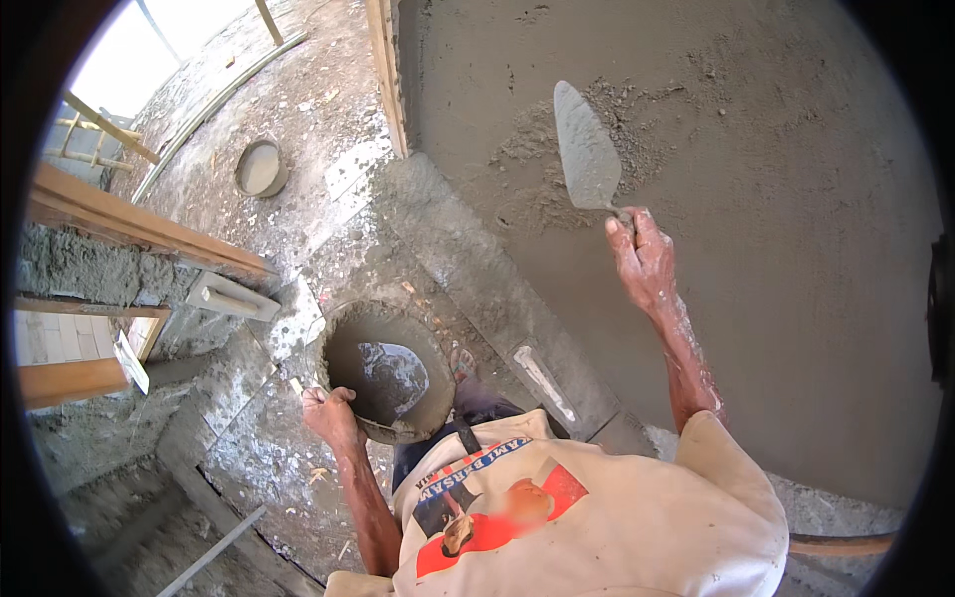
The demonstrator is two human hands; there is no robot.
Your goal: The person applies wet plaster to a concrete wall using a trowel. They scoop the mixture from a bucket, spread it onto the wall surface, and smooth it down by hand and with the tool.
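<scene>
In my right hand (645,261) is a pointing trowel (587,149), held by its handle, with its leaf-shaped blade directed away from me. The blade is over a broad grey mortar surface (786,289), near a rough patch of loose clumps (637,139). My left hand (333,418) grips the near left rim of a mortar-crusted bucket (438,383). The bucket stands tilted toward me beside my legs, and whitish wet material (393,373) shows inside it. A flat float (234,297) with a pale handle lies left of the bucket. My right forearm is spattered with mortar.
A mortar-covered ledge (477,269) runs along the grey surface, with a long narrow pale tool (544,383) on it. A second bucket (261,167) stands on the littered ground farther off. Wooden frames (149,224) rise at the left. A wooden post (388,75) edges the mortar.
</scene>
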